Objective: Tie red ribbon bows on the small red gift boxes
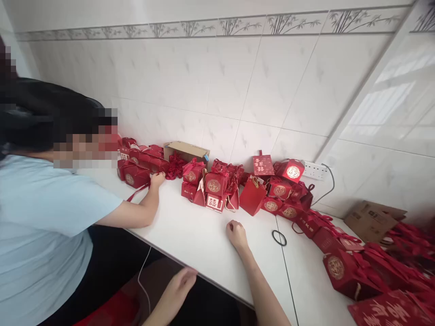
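Observation:
My right hand (237, 235) rests on the white table (190, 235) with its fingers curled into a loose fist; nothing shows in it. It lies just in front of a cluster of small red gift boxes (215, 185) with gold emblems and ribbons. My left hand (180, 283) hangs below the table's front edge, over my lap, fingers stretched out and holding nothing. A black elastic ring (279, 237) lies on the table to the right of my right hand.
A person in a light blue shirt (41, 226) sits at the left, one hand (157, 179) touching red boxes (136, 174) by the wall. More red boxes (350, 271) pile at the right. Cardboard boxes (186, 151) (374, 219), a wall socket strip (314, 170), a white cable (144, 276).

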The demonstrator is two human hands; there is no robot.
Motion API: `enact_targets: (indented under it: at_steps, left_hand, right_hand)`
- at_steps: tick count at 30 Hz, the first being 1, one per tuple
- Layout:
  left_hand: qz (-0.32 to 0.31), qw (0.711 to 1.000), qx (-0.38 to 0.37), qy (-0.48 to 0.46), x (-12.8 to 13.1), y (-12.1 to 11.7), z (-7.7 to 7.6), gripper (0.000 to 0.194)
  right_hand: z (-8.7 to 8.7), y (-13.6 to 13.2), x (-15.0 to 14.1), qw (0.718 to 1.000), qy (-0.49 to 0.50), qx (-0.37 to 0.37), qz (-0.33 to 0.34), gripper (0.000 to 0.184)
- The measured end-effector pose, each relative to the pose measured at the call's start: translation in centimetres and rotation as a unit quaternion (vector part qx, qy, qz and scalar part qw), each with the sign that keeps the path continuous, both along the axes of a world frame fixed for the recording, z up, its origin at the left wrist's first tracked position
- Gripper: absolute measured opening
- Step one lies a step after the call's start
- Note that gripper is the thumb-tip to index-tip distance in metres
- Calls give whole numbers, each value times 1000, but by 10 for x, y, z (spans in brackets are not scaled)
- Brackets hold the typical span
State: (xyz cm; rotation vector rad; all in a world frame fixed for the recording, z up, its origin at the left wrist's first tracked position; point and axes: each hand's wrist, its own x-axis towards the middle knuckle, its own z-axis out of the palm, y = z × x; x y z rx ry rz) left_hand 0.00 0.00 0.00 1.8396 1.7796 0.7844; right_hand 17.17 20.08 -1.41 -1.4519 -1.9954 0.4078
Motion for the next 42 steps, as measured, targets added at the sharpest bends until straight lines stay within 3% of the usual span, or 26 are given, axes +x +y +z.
enact_targets:
  at_steps: [2,3,5,9,12,15,18,25,30,32,35,38,42]
  left_hand:
    - [94,981,-129,-115,3,14,14,42]
    - [108,973,-161,-129,3,20,23,41]
    - [74,978,-173,-95,4,27,47,37]
    - [-42,993,-80,-77,3,55,91,30]
    - [-12,994,58,-96,7,107,108,29]
    - [104,974,184,-76,16,170,113,41]
    - [161,961,218,-61,23,217,112,61]
    - [214,946,245,6,22,257,97,85]
    - [191,946,261,-1,13,260,100,68]
    - [163,936,313,-13,10,249,105,62]
    - [76,894,441,-39,7,214,106,62]
    - [-49,864,496,-63,7,166,84,67]
    - [-161,910,377,-54,12,109,35,64]
  right_hand:
    - [-1,-1,2,1000,9,2,-4,20]
    - [-2,-2,4,1000,15,3,-7,20]
    - [-3,-2,5,999,30,6,-13,20]
    - [-6,0,2,997,63,16,-29,20]
    - [-9,-3,-1,995,84,23,-48,21]
    - [-11,-16,-2,992,99,35,-67,20]
    - [-13,-36,-3,990,108,52,-71,18]
    - [-12,-54,-8,987,129,72,-66,14]
    - [-7,-49,-10,981,172,59,-66,12]
    - [-5,-51,-9,975,203,50,-71,12]
    - [-2,-55,-2,958,268,31,-97,20]
    - [3,-62,8,925,346,20,-155,33]
    - [11,-84,20,870,426,38,-248,38]
